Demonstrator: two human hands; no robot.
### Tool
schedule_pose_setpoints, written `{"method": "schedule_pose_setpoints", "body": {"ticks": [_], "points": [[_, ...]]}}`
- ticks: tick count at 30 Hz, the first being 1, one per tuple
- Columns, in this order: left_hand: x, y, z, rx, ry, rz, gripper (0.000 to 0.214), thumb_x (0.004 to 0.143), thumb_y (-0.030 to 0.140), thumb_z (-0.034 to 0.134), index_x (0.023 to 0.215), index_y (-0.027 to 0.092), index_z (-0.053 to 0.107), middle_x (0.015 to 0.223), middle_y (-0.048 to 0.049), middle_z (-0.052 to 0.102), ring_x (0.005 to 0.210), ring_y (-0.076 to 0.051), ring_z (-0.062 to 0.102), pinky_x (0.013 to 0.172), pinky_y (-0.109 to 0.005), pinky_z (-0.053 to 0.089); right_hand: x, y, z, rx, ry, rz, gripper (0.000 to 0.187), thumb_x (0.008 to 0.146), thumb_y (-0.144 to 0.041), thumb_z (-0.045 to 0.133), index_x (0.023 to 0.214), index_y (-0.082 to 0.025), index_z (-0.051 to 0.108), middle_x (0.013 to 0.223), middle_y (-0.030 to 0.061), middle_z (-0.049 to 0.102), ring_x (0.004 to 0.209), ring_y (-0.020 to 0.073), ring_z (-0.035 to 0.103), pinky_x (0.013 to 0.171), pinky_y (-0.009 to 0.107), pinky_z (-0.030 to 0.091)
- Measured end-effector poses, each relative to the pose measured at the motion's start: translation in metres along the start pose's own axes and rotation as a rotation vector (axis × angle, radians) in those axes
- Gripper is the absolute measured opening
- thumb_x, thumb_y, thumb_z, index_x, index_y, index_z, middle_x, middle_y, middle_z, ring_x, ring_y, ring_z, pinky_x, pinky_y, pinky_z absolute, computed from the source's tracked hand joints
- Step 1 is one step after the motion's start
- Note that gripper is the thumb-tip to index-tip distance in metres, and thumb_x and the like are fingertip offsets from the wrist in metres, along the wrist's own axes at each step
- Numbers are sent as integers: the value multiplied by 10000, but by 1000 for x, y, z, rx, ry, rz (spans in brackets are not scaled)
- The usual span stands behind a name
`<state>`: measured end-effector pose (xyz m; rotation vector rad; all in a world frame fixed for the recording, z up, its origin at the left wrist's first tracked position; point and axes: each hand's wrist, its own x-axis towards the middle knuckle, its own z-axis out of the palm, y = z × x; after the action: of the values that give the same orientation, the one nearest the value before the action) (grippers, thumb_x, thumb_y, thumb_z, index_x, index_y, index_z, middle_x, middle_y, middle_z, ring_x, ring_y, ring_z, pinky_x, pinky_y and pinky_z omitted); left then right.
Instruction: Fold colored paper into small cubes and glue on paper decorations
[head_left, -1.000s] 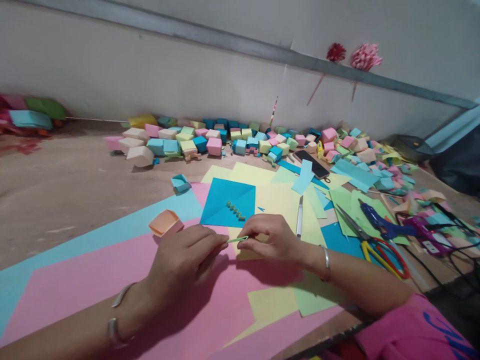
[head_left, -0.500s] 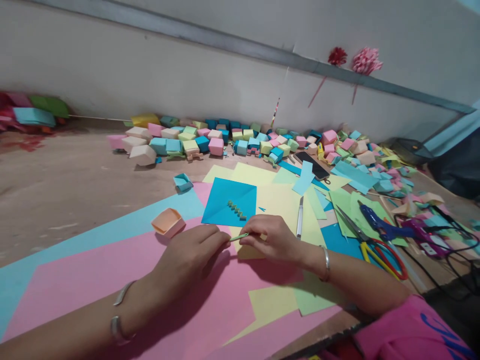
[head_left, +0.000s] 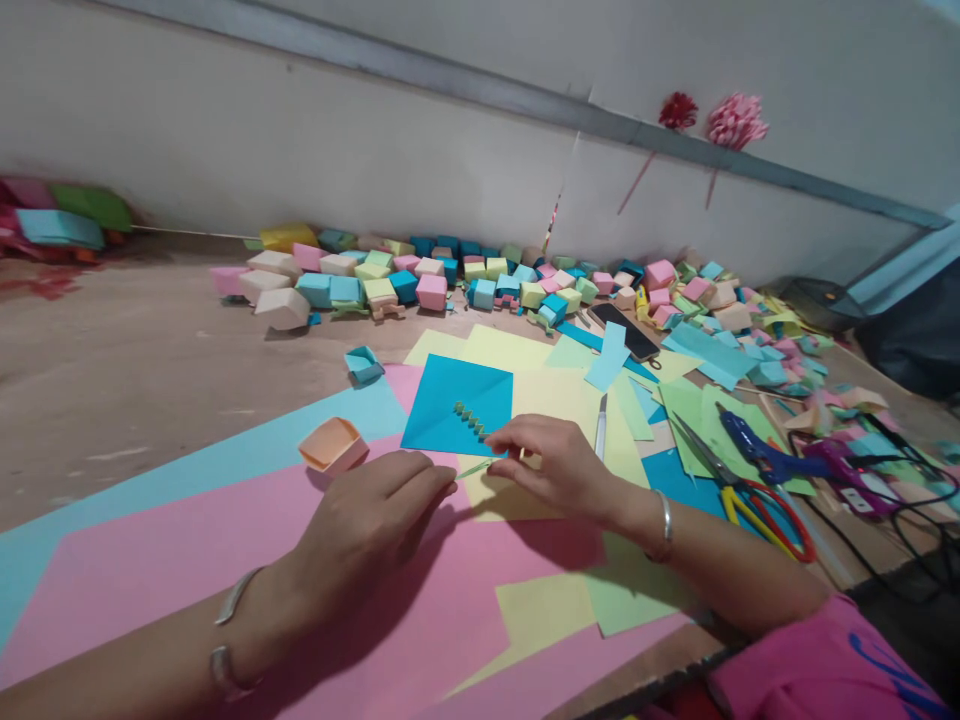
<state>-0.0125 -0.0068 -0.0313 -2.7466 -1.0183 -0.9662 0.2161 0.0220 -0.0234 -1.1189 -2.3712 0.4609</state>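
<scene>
My left hand (head_left: 379, 515) is closed in a pinch on one end of a thin green paper strip (head_left: 474, 468). At the strip's other end, my right hand (head_left: 551, 460) has thumb and forefinger apart, its fingertips close to the strip but not gripping it. Just beyond them lies a blue paper square (head_left: 442, 385) with a small zigzag-folded green strip (head_left: 466, 414) on it. A peach paper box (head_left: 334, 446) sits left of my hands, and a smaller blue paper box (head_left: 364, 365) stands farther back. Pink paper (head_left: 450, 610) spreads under both hands.
A craft knife (head_left: 601, 428) lies just past my right hand. Scissors (head_left: 761, 520), a blue glue gun (head_left: 761, 445) with black cables and a phone (head_left: 626, 333) are to the right. Many coloured paper boxes (head_left: 431, 292) line the wall.
My right thumb and forefinger have parted from the green strip, which they pinched before. My left hand still holds its end, nearly in the same place.
</scene>
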Motion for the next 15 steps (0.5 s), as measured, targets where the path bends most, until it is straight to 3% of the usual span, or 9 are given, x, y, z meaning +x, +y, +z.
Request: {"method": "schedule_pose_setpoints", "body": {"ticks": [3, 6, 9, 11, 15], "points": [[3, -2, -1, -85, 20, -95, 130, 895, 209, 535, 825, 166, 636, 719, -38, 647, 617, -152, 532, 577, -295, 346, 7, 9, -17, -514, -198, 287, 188, 946, -241, 495, 943, -118, 637, 925, 152, 687, 862, 217, 651, 713, 298, 449], [10, -4, -2, -378, -4, -397, 150, 878, 258, 559, 786, 175, 644, 663, -14, 610, 566, -121, 481, 535, -263, 339, 11, 23, -28, -802, -315, 589, 221, 892, -80, 466, 1082, -62, 579, 882, 204, 679, 832, 283, 682, 652, 316, 446], [16, -3, 0, -860, -66, -874, 215, 856, 363, 595, 752, 176, 611, 627, 15, 549, 491, -78, 395, 465, -225, 297, 7, 37, -31, -817, -368, 658, 294, 816, -10, 493, 1100, -46, 555, 780, 183, 682, 760, 302, 697, 611, 311, 447], [18, -3, 3, -1199, -61, -1114, 255, 823, 414, 642, 755, 179, 570, 586, 44, 483, 468, -61, 360, 452, -201, 293, 0, 44, -32, -815, -399, 659, 262, 812, -12, 485, 1055, -74, 563, 796, 173, 684, 759, 294, 697, 615, 308, 442], [17, -5, 8, -1657, -25, -1305, 301, 730, 339, 765, 727, 181, 509, 523, 81, 392, 448, -40, 328, 468, -171, 334, -22, 49, -37, -827, -399, 657, 280, 845, -8, 401, 1075, -111, 522, 842, 130, 670, 778, 257, 678, 612, 286, 401]]}}
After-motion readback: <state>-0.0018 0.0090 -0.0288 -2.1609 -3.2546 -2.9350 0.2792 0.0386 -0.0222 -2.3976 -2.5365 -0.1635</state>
